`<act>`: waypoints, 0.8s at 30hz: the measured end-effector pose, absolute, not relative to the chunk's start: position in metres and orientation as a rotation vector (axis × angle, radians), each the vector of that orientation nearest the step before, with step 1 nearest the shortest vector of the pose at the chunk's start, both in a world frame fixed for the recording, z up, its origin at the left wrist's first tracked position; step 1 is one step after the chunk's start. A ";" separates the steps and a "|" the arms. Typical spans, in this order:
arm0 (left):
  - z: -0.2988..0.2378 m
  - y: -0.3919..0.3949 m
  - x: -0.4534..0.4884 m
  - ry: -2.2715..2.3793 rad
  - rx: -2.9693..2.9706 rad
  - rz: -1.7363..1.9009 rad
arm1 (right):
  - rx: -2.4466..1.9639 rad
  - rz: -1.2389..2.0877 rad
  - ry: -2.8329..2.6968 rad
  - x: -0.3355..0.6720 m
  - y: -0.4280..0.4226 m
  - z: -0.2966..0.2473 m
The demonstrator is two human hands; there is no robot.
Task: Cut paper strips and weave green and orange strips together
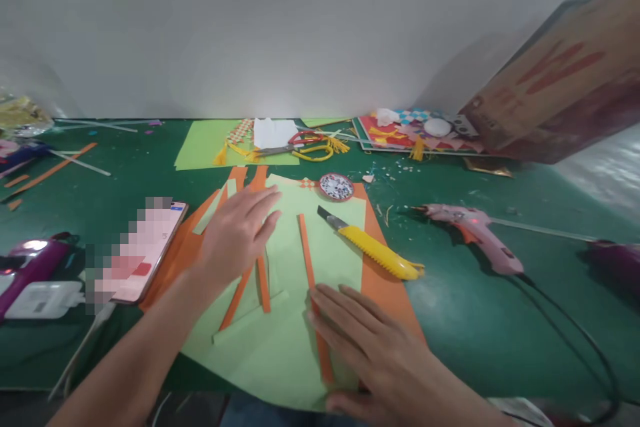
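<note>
My left hand [237, 230] hovers over or rests on the left part of a light green paper sheet [285, 360], fingers stretched out, nothing seen in them. Close to it lie orange paper strips [263, 287], partly hidden under the hand. My right hand [365, 340] lies flat with fingers extended across another orange paper strip [306, 247], covering its middle. Beyond that hand, a yellow utility knife [380, 252] rests with its blade out on the green sheet and the orange paper [393, 297] beneath. A small round dish [337, 187] of black-and-white bits stands at the sheet's far edge.
A pink glue gun [475, 230] with a cord lies at right, and a phone [150, 257] at left. Scissors [280, 150], yellow tassels and paper pieces sit at the back near the white panel [280, 27]. A brown paper bag [560, 80] stands back right.
</note>
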State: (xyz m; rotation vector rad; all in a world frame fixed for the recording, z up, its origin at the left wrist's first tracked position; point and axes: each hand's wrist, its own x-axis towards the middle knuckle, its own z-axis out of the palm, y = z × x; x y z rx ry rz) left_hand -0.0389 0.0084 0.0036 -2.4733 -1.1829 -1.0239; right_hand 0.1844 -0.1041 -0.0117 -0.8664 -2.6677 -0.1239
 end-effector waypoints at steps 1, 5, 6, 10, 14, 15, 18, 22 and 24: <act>0.008 0.011 -0.043 -1.240 -2.426 -1.081 | -0.858 -0.119 -2.673 0.183 -0.103 -0.013; 0.028 0.014 -0.057 -1.391 -2.242 -1.300 | -0.846 -0.078 -2.687 0.179 -0.092 -0.018; 0.031 0.013 -0.059 -1.425 -2.229 -1.323 | -0.856 -0.073 -2.690 0.178 -0.089 -0.019; 0.035 0.006 -0.057 -1.541 -2.380 -1.295 | -0.892 -0.017 -2.703 0.170 -0.072 -0.019; 0.036 0.006 -0.049 -1.623 -2.717 -1.032 | -0.916 0.017 -2.749 0.160 -0.050 -0.013; 0.036 0.007 -0.046 -1.610 -2.774 -0.999 | -0.904 -0.027 -2.753 0.158 -0.045 -0.013; 0.037 0.013 -0.038 -1.596 -2.870 -0.964 | -0.863 -0.204 -2.735 0.154 -0.038 -0.016; 0.030 0.019 -0.031 -1.609 -2.953 -0.975 | -0.800 -0.343 -2.666 0.157 -0.040 -0.022; 0.024 0.019 -0.030 -1.644 -2.968 -0.953 | -0.791 -0.302 -2.635 0.160 -0.039 -0.020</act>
